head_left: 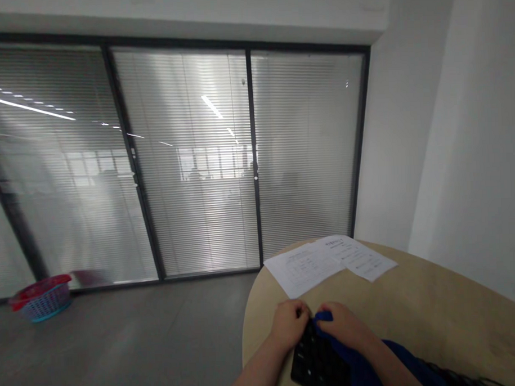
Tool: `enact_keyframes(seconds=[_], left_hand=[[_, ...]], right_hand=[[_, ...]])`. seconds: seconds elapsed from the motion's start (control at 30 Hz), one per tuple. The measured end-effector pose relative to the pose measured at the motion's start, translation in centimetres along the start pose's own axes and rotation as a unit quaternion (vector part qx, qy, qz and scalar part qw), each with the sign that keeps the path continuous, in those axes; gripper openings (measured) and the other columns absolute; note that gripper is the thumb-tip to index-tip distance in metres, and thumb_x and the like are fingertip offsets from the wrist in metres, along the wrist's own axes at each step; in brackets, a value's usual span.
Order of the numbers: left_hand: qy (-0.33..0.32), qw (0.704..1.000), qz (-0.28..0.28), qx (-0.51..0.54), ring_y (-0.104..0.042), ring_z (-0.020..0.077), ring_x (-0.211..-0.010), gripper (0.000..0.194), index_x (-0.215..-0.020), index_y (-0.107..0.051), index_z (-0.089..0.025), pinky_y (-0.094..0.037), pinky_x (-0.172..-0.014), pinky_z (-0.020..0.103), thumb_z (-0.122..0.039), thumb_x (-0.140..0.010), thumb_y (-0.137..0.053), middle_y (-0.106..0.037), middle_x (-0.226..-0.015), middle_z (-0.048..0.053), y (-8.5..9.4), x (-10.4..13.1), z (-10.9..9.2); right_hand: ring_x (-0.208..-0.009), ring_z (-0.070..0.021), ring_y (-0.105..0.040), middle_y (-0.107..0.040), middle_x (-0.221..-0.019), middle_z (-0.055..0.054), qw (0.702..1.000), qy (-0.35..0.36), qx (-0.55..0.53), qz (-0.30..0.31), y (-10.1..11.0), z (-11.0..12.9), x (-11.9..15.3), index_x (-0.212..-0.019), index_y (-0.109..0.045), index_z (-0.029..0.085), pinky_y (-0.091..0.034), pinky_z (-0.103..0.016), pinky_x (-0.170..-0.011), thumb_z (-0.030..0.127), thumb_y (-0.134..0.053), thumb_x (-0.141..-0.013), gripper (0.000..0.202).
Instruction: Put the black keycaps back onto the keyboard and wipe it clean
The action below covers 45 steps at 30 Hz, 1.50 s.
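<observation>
A black keyboard (310, 357) lies on the round wooden table (430, 299) near its left edge, partly covered by a blue cloth (360, 365). At the keyboard's far end, my left hand (289, 323) is closed with its fingers curled on the corner. My right hand (341, 324) pinches a bunched fold of the cloth against the same end, just right of my left hand. The rest of the cloth trails under my right forearm. My forearm and the frame's lower edge hide part of the keyboard.
Printed sheets of paper (310, 264) lie on the table beyond my hands. A dark cable (452, 375) runs along the lower right. On the floor at far left stands a plastic basket (45, 302) with something red at its rim. Glass partitions with blinds (207, 217) stand behind.
</observation>
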State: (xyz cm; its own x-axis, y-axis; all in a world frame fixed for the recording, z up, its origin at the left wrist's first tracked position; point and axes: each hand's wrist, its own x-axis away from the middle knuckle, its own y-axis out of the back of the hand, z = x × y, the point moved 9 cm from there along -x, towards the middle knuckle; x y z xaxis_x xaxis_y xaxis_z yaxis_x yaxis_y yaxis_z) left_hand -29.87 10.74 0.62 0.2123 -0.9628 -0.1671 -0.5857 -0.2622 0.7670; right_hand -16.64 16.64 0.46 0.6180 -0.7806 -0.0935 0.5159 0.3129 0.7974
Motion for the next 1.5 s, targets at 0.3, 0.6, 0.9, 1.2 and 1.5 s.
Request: enact_keyframes(seconds=[0.3,0.6,0.9,1.2,1.5], left_hand=[[0.008,1.0,-0.006,-0.004,-0.068,0.0202,-0.092,0.026,-0.088,-0.077,-0.022,-0.045,-0.09,0.03,-0.025,-0.083,-0.052,-0.079,-0.096,0.002,0.0,0.4,-0.1],[0.032,0.999,-0.016,0.003,-0.07,0.0207,-0.093,0.03,-0.095,-0.079,-0.025,-0.048,-0.092,0.032,-0.028,-0.083,-0.052,-0.081,-0.098,0.002,-0.3,1.1,0.1],[0.028,1.0,-0.011,0.005,-0.07,0.0219,-0.095,0.031,-0.097,-0.08,-0.025,-0.048,-0.096,0.035,-0.03,-0.083,-0.053,-0.081,-0.101,0.003,-0.9,0.9,0.3],[0.004,1.0,0.007,0.029,-0.071,0.0228,-0.09,0.029,-0.099,-0.08,-0.025,-0.052,-0.09,0.034,-0.036,-0.085,-0.057,-0.081,-0.098,0.003,-1.1,0.9,0.0],[-0.069,0.995,0.037,0.062,-0.072,0.02,-0.096,0.025,-0.098,-0.081,-0.023,-0.052,-0.091,0.029,-0.034,-0.085,-0.063,-0.081,-0.1,0.002,-1.3,0.7,-1.0]], right_hand=[[-0.101,-0.0264,-0.071,-0.079,-0.104,-0.012,0.999,-0.015,0.028,-0.012,-0.8,-1.8,-0.8,-0.095,-0.075,0.02,-0.048,-0.032,-0.089,0.03,-0.056,-0.085,0.024],[-0.11,-0.0312,-0.071,-0.08,-0.108,-0.01,0.999,0.026,-0.022,0.004,-2.1,-3.4,-1.4,-0.093,-0.08,0.026,-0.051,-0.036,-0.095,0.033,-0.057,-0.075,0.029],[-0.112,-0.0281,-0.071,-0.079,-0.113,-0.011,0.999,0.002,0.029,-0.013,-1.6,-3.4,-1.1,-0.103,-0.077,0.021,-0.051,-0.032,-0.095,0.035,-0.052,-0.083,0.035],[-0.108,-0.03,-0.072,-0.078,-0.111,-0.011,0.999,0.019,0.028,-0.028,0.6,-2.2,-0.2,-0.1,-0.075,0.024,-0.051,-0.037,-0.095,0.033,-0.051,-0.085,0.03],[-0.101,-0.0309,-0.07,-0.078,-0.1,-0.01,0.999,0.02,0.007,0.032,9.5,1.0,3.3,-0.087,-0.076,0.023,-0.051,-0.039,-0.096,0.042,-0.055,-0.082,0.028]])
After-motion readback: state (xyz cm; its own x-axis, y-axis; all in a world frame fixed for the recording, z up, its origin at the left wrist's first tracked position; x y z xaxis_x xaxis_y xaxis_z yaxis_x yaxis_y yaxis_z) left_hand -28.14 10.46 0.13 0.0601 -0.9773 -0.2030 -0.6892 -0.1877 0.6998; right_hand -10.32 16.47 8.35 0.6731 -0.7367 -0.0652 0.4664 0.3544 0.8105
